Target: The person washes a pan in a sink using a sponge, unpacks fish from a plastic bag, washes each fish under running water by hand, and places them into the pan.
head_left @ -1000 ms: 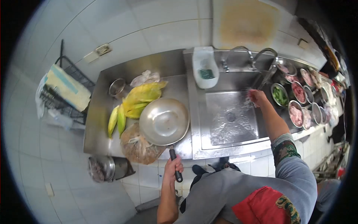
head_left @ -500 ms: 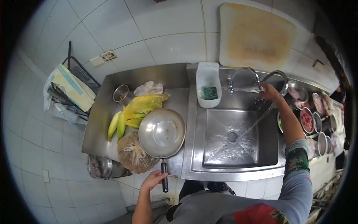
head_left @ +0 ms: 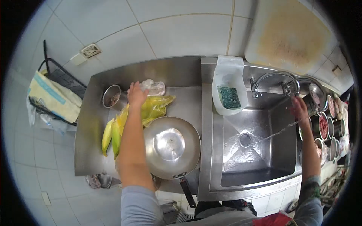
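Observation:
My left hand reaches over the left basin, beside a clear plastic bag; its fingers are slightly spread, with nothing held. Beneath my left forearm lie a yellow bag and green-yellow corn cobs. The wok rests in the basin, its black handle over the front edge. My right hand is by the faucet at the right of the sink, blurred, its fingers partly hidden. A thin stream of water runs from near it into the sink.
A metal cup stands at the basin's back left. A white holder contains a green scouring pad. A stained cutting board leans on the wall. Metal bowls of meat line the right side. A black rack hangs left.
My left hand has let go of the wok handle and moved up across the basin towards the clear bag. My right hand went from the sink to the faucet, then slightly lower. The water stream is thinner.

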A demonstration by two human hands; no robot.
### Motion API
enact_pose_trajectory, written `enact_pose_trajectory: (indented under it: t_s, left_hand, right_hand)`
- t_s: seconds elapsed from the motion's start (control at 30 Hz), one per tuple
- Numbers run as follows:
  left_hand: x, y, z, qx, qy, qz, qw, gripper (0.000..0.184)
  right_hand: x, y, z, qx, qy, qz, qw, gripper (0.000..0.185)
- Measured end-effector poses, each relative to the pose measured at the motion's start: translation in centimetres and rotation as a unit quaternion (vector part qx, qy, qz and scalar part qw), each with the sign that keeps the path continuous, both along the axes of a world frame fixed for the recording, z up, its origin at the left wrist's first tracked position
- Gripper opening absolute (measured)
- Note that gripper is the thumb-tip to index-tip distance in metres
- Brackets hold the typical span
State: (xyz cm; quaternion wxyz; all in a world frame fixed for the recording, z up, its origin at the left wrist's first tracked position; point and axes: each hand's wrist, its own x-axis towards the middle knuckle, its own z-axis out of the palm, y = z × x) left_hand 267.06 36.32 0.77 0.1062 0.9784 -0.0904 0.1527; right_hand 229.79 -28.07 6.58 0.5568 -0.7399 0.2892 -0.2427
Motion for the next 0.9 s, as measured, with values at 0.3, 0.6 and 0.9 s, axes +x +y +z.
enact_pose_trajectory:
  t_s: [0.3, 0.6, 0.9]
  left_hand:
    - [5.0, 2.2, 3.5, -0.206, 0.002, -0.051, 0.977, 0.022]
    - [-12.9, -9.3, 28.1, -0.401, 0.075, -0.202, 0.890, 0.017]
    - [-29.3, -25.9, 23.3, -0.503, 0.246, -0.268, 0.784, 0.015]
  right_hand:
    - [-8.6, 10.5, -3.5, 0.020, 0.178, 0.105, 0.978, 0.025]
    - [1.0, 22.7, 5.2, -0.108, -0.079, 0.340, 0.931, 0.021]
    - [-4.3, 23.1, 7.0, -0.349, -0.066, 0.347, 0.868, 0.029]
